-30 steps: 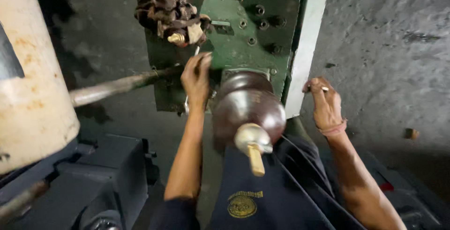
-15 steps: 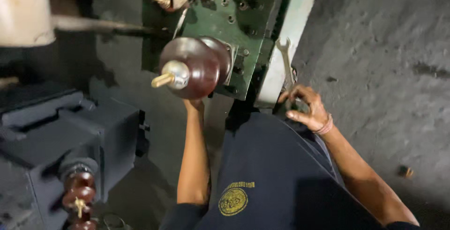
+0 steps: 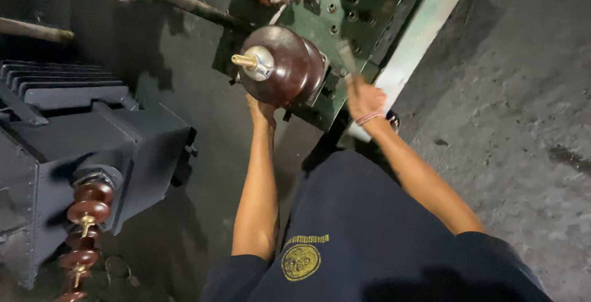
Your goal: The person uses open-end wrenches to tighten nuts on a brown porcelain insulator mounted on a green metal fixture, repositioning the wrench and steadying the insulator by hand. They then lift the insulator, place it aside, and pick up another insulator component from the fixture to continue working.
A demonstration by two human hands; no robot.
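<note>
Head view, the only one: left hand point(image 3: 261, 110) presses up against the underside of a brown porcelain insulator bushing point(image 3: 284, 65), fingers hidden behind its skirt, so whether they curl round it or merely brace it I cannot tell. The bushing sits on a green steel plate point(image 3: 363, 6), tilted toward the camera, its brass stud point(image 3: 245, 61) pointing left. Right hand point(image 3: 364, 99) is closed around a slim tool point(image 3: 346, 54), blurred, whose tip lies at the plate just right of the bushing's base.

Judging by this, the step in hand is working on the bushing's seat on the plate, one hand steadying while the other works at the flange. The next move seems to call for a firm hold from below so the heavy porcelain does not swing, and careful aim of the tool at the fastening, which is too blurred to identify.

Counted: one bushing in hand, one tool, one green plate with several open bolt holes. Left of the person stands one dark grey transformer tank point(image 3: 92, 154) with cooling fins, carrying a row of smaller brown bushings point(image 3: 86, 228), at least three visible. One grey bar point(image 3: 184, 3) crosses the top.
</note>
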